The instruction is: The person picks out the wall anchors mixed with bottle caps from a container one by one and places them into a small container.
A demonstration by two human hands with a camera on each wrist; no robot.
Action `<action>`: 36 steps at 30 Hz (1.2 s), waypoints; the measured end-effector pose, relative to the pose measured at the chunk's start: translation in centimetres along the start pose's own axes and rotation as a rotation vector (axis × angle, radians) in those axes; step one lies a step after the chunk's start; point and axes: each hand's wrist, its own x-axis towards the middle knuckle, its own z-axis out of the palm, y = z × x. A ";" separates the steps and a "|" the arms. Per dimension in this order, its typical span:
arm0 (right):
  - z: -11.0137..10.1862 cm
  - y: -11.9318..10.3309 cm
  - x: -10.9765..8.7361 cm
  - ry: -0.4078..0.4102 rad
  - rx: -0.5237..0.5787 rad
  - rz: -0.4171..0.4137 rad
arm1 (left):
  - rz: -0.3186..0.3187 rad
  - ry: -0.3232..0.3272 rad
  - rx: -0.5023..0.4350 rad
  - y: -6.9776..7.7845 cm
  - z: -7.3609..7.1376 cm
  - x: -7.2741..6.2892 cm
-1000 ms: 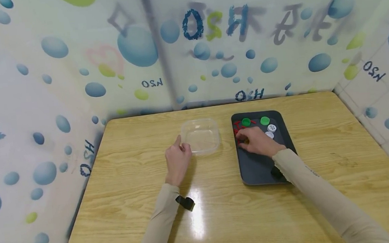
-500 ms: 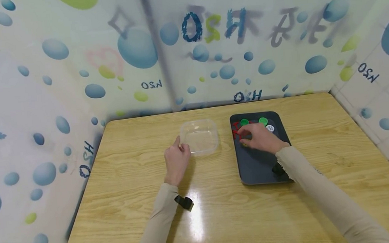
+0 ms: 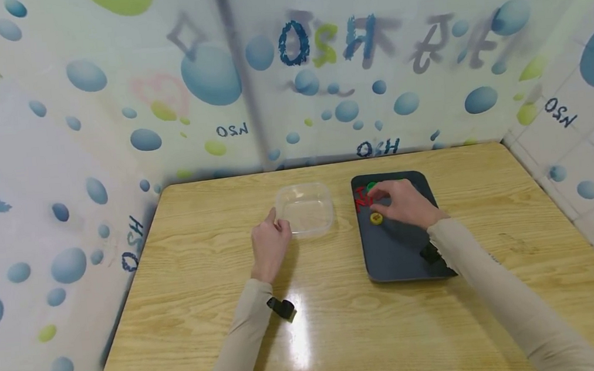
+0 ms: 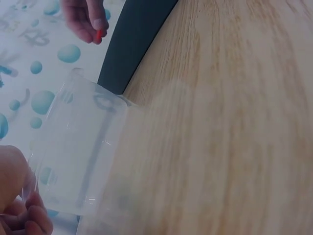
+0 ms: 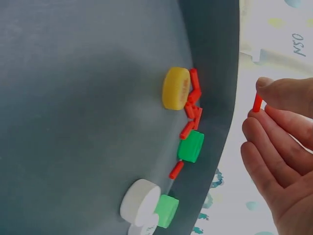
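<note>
My left hand [image 3: 270, 241] holds the near left rim of a clear plastic container [image 3: 308, 230], thumb and fingers at its wall in the left wrist view. Over the dark tray [image 3: 393, 259], my right hand [image 3: 404, 202] pinches a short red stick [image 5: 257, 103] between thumb and fingertip. Below that hand lie a yellow bottle cap [image 5: 175, 89] and several loose red sticks [image 5: 187, 129] along the tray wall. A green cap [image 5: 191, 146], another green cap [image 5: 167, 211] and a white cap [image 5: 139, 201] sit farther along, partly hidden by the hand in the head view.
The wooden table [image 3: 210, 346] carries the container and, to its right, the tray with its raised rim. A patterned wall covering [image 3: 290, 109] stands right behind the table's far edge. A black wrist camera [image 3: 282, 309] is strapped to the left sleeve.
My right hand has lifted and shifted slightly right from the tray's left side, uncovering the yellow cap and now covering the white caps. My left hand stays at the container.
</note>
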 end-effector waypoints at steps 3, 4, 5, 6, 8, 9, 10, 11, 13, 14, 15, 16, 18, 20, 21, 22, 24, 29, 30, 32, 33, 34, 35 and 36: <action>-0.3 -0.2 0.4 -0.008 -0.005 0.000 | 0.000 -0.003 0.003 0.0 -0.1 0.2; -0.4 -0.3 0.6 -0.009 -0.010 -0.001 | 0.003 0.002 0.004 0.0 -0.1 0.2; -0.4 -0.4 0.7 -0.010 -0.015 -0.001 | 0.008 0.008 0.005 0.0 -0.2 0.2; -0.5 -0.5 0.9 -0.008 -0.023 -0.007 | 0.012 0.014 0.011 0.0 -0.1 0.3; -0.6 -0.7 1.2 -0.003 -0.037 -0.017 | 0.016 0.022 0.015 -0.1 -0.1 0.3; -0.7 -0.8 1.5 0.000 -0.035 -0.025 | 0.018 0.023 0.014 -0.1 -0.1 0.3; -0.7 -0.9 1.7 0.002 -0.034 -0.041 | 0.016 0.019 0.012 0.0 -0.1 0.3; -0.7 -1.0 1.9 0.001 -0.029 -0.050 | 0.013 0.021 0.014 -0.1 -0.1 0.3; -0.7 -1.3 2.3 -0.008 -0.018 -0.058 | -0.005 0.006 0.009 0.0 -0.1 0.3; -0.8 -1.5 2.5 -0.014 -0.012 -0.060 | -0.013 0.001 0.007 0.0 -0.1 0.3; -0.7 -1.7 2.7 -0.017 -0.002 -0.064 | -0.020 -0.009 0.005 0.1 -0.2 0.2; -0.7 -1.9 2.9 -0.017 0.000 -0.069 | -0.028 -0.017 0.004 0.1 -0.2 0.2; -0.6 -2.4 3.2 -0.017 0.004 -0.076 | -0.040 -0.028 0.001 0.1 -0.3 0.2; -0.5 -2.9 3.6 -0.014 0.005 -0.095 | -0.045 -0.034 -0.001 0.1 -0.3 0.2; -0.4 -3.1 3.8 -0.014 0.003 -0.103 | -0.044 -0.034 0.000 0.1 -0.4 0.2; -0.3 -3.3 4.0 -0.017 -0.004 -0.108 | -0.043 -0.030 0.002 0.0 -0.4 0.1; -0.1 -3.7 4.4 -0.028 -0.011 -0.103 | -0.036 -0.020 0.009 0.0 -0.4 0.1; 0.2 -4.5 4.8 -0.033 -0.016 -0.088 | -0.002 0.008 0.027 0.0 -0.3 0.0; 0.2 -4.7 4.9 -0.034 -0.012 -0.089 | 0.003 0.010 0.026 0.0 -0.3 0.0; 0.4 -4.9 5.0 -0.039 -0.014 -0.093 | 0.011 0.010 0.030 0.1 -0.3 0.0; 0.5 -5.0 5.0 -0.042 -0.021 -0.097 | 0.013 0.009 0.032 0.1 -0.2 0.0; 0.7 -5.1 5.1 -0.044 -0.028 -0.102 | 0.015 0.009 0.035 0.1 -0.2 -0.1; 0.8 -5.2 5.2 -0.047 -0.033 -0.103 | 0.018 0.012 0.036 0.1 -0.2 -0.1; 0.9 -5.3 5.2 -0.049 -0.036 -0.105 | 0.024 0.017 0.040 0.1 -0.1 -0.1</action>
